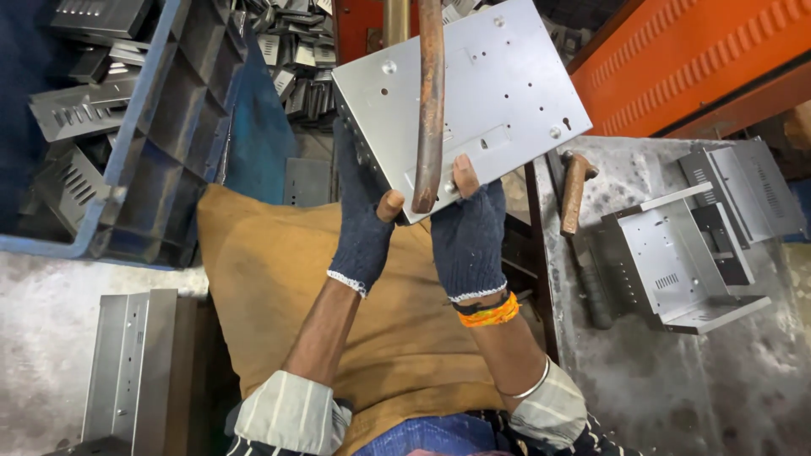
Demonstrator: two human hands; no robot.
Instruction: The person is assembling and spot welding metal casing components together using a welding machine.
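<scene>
Two gloved hands grip one grey metal panel (pixel 498 93) by its near edge: your left hand (pixel 363 224) clasps the left corner, your right hand (pixel 469 232) pinches beside the rusty rod (pixel 429 101); the panel's length runs up-right, away from you.

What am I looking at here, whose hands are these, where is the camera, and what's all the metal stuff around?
The camera sits on a person's head and looks down at their own two hands in dark fingerless gloves. The left hand and right hand both grip a flat grey sheet-metal panel by its near edge. A rusty curved bar hangs in front of it. On the grey bench to the right lie a hammer and bent metal housings. A blue crate on the left holds similar grey parts.
</scene>
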